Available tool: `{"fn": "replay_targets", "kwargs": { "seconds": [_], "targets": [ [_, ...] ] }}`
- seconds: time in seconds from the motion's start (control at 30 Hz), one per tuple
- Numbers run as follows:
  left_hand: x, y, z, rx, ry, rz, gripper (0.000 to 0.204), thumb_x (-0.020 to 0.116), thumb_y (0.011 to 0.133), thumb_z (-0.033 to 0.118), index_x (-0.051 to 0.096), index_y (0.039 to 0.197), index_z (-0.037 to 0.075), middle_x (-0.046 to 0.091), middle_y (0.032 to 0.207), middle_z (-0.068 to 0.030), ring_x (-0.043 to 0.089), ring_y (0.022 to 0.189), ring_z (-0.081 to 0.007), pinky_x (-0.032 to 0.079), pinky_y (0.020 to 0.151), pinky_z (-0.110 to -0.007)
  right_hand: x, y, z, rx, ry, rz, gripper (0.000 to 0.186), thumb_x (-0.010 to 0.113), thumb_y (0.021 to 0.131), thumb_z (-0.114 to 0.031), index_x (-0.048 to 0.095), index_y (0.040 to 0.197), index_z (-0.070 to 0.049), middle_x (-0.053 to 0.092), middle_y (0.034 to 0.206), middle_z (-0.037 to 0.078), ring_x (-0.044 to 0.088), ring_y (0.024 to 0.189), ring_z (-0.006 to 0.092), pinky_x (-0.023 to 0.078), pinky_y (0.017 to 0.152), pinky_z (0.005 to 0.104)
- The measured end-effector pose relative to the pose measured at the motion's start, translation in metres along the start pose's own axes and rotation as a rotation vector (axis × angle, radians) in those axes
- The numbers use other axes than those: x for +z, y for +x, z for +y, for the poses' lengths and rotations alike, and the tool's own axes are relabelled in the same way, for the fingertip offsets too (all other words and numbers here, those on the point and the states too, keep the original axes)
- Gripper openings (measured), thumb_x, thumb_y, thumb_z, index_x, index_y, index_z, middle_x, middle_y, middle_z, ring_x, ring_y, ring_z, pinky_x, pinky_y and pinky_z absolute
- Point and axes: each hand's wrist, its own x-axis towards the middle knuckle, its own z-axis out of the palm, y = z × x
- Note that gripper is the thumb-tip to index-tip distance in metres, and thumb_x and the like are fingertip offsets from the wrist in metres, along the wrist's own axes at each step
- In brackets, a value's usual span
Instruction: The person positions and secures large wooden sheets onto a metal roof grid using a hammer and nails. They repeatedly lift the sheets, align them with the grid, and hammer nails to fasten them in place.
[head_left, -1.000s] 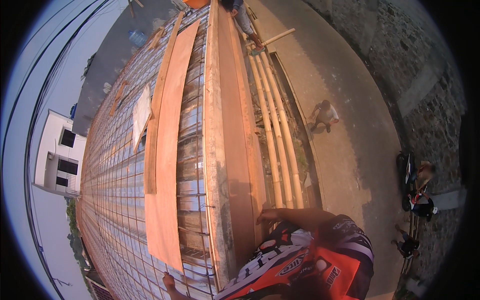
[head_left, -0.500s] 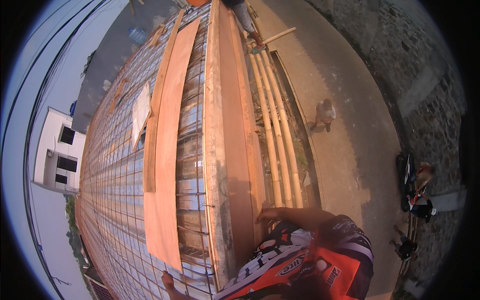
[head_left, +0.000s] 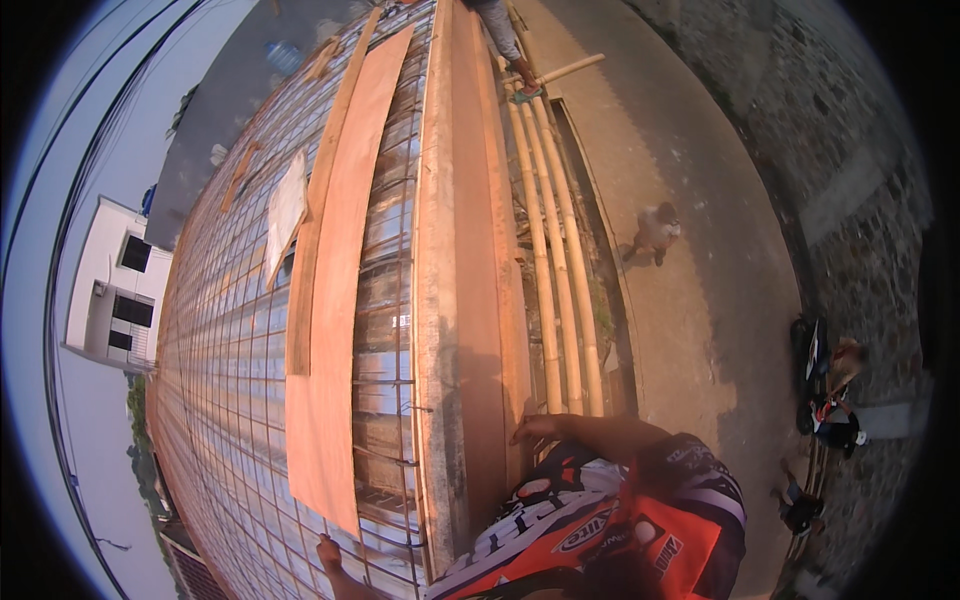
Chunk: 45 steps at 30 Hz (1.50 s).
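My left hand is at the lower edge of the view, over the steel rebar grid and just below the near end of a thin plywood strip. Its fingers are curled closed, but what is in them is too small to make out. My right hand reaches across my body, its fingers hooked over the top edge of the outer formwork plank. Between my hands runs a thick timber beam, with a reddish plywood panel along its outer side.
Bamboo poles run along the outside, where a co-worker's foot stands at the far end. Down on the road is a person; other people and a motorcycle are by the stone wall. A narrow board overlaps the plywood strip.
The view has shifted slightly. My left hand has risen a little, beside the plywood strip's near end. My right hand stays on the plank. The people by the wall have shifted slightly.
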Motion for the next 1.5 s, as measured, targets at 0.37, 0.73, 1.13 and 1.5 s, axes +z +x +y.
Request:
{"fn": "replay_targets", "kwargs": {
  "seconds": [0.37, 0.73, 1.13, 1.5],
  "targets": [
    [0.0, -0.008, 0.004, 0.048, 0.066, -0.024, 0.056, 0.032, 0.103, 0.039, 0.062, 0.112, -0.008, 0.058, 0.064, -0.0092, 0.053, 0.057, -0.0199, 0.044, 0.056, -0.035, -0.001, -0.008, -0.004, 0.025, -0.017, -0.021, 0.075, 0.08, 0.079, -0.045, 0.055, 0.137, -0.005, 0.046, 0.146, 0.022, 0.061, 0.116, 0.0355, 0.053, 0.093, 0.0453],
    [-0.001, -0.018, 0.014, 0.017, 0.079, -0.004, 0.055, 0.035, 0.103, 0.039, 0.062, 0.108, -0.009, 0.06, 0.066, -0.0123, 0.057, 0.063, -0.0231, 0.047, 0.065, -0.036, -0.003, -0.001, -0.002, 0.051, 0.006, -0.028, 0.073, 0.08, 0.08, -0.044, 0.048, 0.133, -0.006, 0.055, 0.125, 0.015, 0.063, 0.106, 0.0298, 0.056, 0.085, 0.0417],
    [0.001, -0.021, 0.008, -0.031, 0.218, 0.01, 0.059, 0.035, 0.1, 0.042, 0.065, 0.085, -0.006, 0.06, 0.064, -0.0183, 0.057, 0.064, -0.0302, 0.047, 0.071, -0.045, -0.014, 0.003, 0.001, -0.004, 0.363, 0.028, 0.09, 0.059, 0.084, -0.076, 0.042, 0.14, -0.008, 0.056, 0.123, 0.014, 0.059, 0.108, 0.0273, 0.051, 0.095, 0.0446],
    [0.003, -0.038, 0.028, -0.157, 0.372, 0.094, 0.071, 0.04, 0.099, 0.056, 0.068, 0.113, -0.008, 0.069, 0.107, -0.0296, 0.064, 0.11, -0.0442, 0.048, 0.095, -0.049, -0.026, -0.006, -0.045, -0.382, 0.406, 0.66, 0.084, 0.038, 0.097, -0.072, 0.037, 0.146, -0.004, 0.051, 0.136, 0.023, 0.055, 0.12, 0.0339, 0.044, 0.099, 0.0484]
  ]
}}
